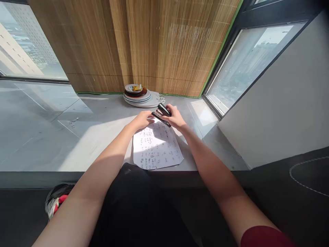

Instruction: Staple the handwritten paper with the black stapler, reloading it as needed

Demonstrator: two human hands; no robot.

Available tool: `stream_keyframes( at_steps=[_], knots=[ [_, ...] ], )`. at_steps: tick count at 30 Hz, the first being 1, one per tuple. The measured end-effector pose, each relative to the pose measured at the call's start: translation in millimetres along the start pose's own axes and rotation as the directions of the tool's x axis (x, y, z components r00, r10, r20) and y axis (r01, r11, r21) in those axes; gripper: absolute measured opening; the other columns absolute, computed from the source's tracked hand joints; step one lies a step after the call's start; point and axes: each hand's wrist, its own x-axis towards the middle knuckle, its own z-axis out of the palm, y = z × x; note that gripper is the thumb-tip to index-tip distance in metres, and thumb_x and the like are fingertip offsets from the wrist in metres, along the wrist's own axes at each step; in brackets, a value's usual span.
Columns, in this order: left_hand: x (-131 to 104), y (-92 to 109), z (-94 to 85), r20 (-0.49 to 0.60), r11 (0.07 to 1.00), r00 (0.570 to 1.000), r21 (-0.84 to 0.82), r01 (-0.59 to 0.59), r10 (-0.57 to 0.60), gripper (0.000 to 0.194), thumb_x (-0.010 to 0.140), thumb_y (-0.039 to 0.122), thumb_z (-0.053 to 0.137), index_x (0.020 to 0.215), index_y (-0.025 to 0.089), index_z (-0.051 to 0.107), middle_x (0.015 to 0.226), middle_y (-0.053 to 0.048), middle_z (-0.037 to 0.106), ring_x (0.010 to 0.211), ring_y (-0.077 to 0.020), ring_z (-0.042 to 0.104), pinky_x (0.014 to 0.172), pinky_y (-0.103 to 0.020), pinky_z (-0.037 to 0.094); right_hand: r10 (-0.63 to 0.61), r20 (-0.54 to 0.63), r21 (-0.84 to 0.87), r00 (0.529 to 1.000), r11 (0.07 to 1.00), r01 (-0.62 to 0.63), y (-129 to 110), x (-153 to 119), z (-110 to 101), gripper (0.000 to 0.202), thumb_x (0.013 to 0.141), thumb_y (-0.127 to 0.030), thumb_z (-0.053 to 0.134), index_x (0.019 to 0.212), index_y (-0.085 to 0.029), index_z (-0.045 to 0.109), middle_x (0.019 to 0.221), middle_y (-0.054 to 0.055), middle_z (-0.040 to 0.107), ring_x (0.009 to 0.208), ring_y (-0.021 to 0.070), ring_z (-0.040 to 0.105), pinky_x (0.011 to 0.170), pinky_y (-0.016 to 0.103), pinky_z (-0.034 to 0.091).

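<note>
My right hand [175, 117] is closed around a black stapler [163, 110], whose top arm is raised from its base. The stapler's front end lies over the far edge of the handwritten paper sheets [158, 147]. My left hand [144, 120] is closed at the far left edge of these sheets, its fingers gripping them beside the stapler's front end. The sheets lie on the pale sill, with a near corner torn or uneven and more than one layer showing at the bottom edge.
Behind my hands stands a stack of plates [137, 99] with a small yellow packet [137, 87] on top. Several staple-like bits [73, 121] lie on the sill [108, 137] at left. A bamboo blind [144, 44] hangs behind; a white wall [277, 96] rises at right.
</note>
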Motion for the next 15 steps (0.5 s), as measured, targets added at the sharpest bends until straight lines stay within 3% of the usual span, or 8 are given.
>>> stream_keyframes(
  at_steps=[3,6,12,15],
  knots=[
    [0.0,-7.8,-0.9,-0.107,0.987,0.993,-0.156,0.035,-0.052,0.025,0.079,0.015,0.066,0.097,0.018,0.083,0.097,-0.007,0.082,0.100,-0.0322,0.076,0.100,-0.046,0.060,-0.090,0.185,0.043,0.979,0.996,0.084,-8.4,-5.5,12.4,0.033,0.076,-0.032,0.076,0.101,-0.025,0.056,0.095,0.001,0.065,0.089,0.0225,0.058,0.085,0.039,0.049],
    [0.8,-14.4,-1.6,-0.175,0.953,0.977,-0.296,0.065,-0.121,0.034,0.071,0.010,0.061,0.096,0.018,0.082,0.102,-0.007,0.085,0.102,-0.0284,0.078,0.104,-0.044,0.061,-0.152,0.305,0.089,0.940,0.987,0.131,-8.6,-8.8,16.1,0.034,0.079,-0.034,0.078,0.106,-0.023,0.061,0.104,0.003,0.068,0.097,0.0240,0.061,0.092,0.041,0.050],
    [4.1,-22.7,3.6,-0.214,0.909,0.961,-0.411,0.075,-0.177,0.038,0.065,0.008,0.058,0.093,0.018,0.082,0.101,-0.009,0.085,0.102,-0.0267,0.078,0.108,-0.047,0.061,-0.164,0.382,0.041,0.910,0.986,0.160,-3.5,-7.2,20.0,0.036,0.083,-0.039,0.082,0.111,-0.021,0.067,0.111,0.007,0.072,0.104,0.0265,0.064,0.098,0.043,0.051],
    [5.7,-23.1,4.8,-0.245,0.904,0.946,-0.417,0.095,-0.212,0.038,0.066,0.008,0.056,0.091,0.018,0.083,0.098,-0.008,0.085,0.099,-0.0258,0.079,0.107,-0.047,0.061,-0.160,0.421,0.103,0.893,0.986,0.128,3.2,-4.5,9.9,0.040,0.087,-0.047,0.082,0.115,-0.021,0.072,0.117,0.008,0.074,0.105,0.0271,0.064,0.097,0.044,0.053]
  ],
)
